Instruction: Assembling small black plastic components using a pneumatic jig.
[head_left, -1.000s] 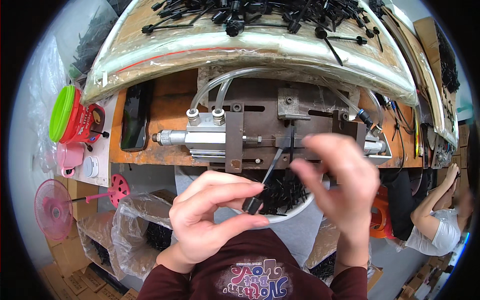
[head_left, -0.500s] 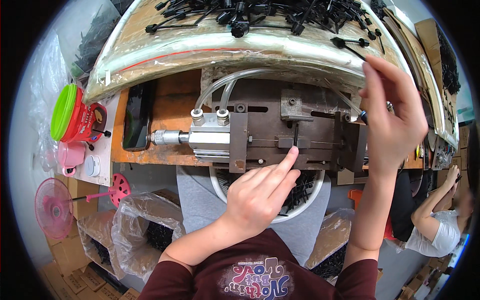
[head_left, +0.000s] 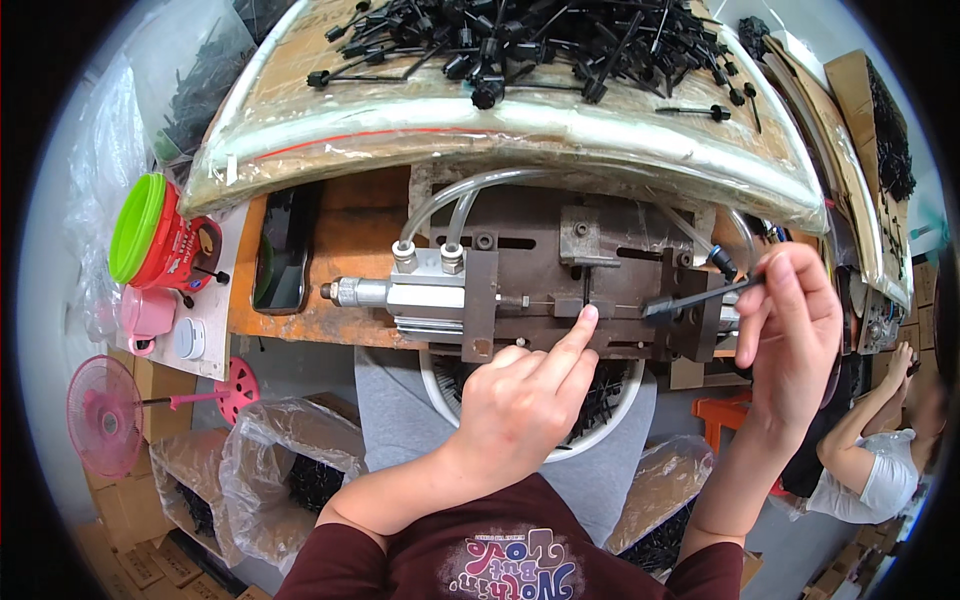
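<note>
My left hand [head_left: 515, 400] points its index finger onto a small block on the dark metal fixture [head_left: 520, 220], its tip beside a thin black piece [head_left: 588, 284] standing across the block. Its other fingers are loosely bent and hold nothing. On the right, my right hand [head_left: 795, 340] pinches the thin end of a black plastic rod [head_left: 708, 296] between thumb and fingers. The rod's thicker head reaches left over the fixture's right end block. A silver pneumatic cylinder [head_left: 428, 298] with clear hoses is mounted on the fixture's left side.
Behind the fixture, a plastic-wrapped board [head_left: 400, 140] carries a pile of black rods [head_left: 540, 50]. A white tub [head_left: 636, 400] of black pieces sits below. Left are a black tray-like object [head_left: 285, 250], a red-green bucket [head_left: 145, 240] and a pink fan [head_left: 105, 415]. Another person [head_left: 870, 465] sits far right.
My right hand has come down from the board's edge toward the fixture, bringing a black rod from the pile. The left index finger remains at the block.
</note>
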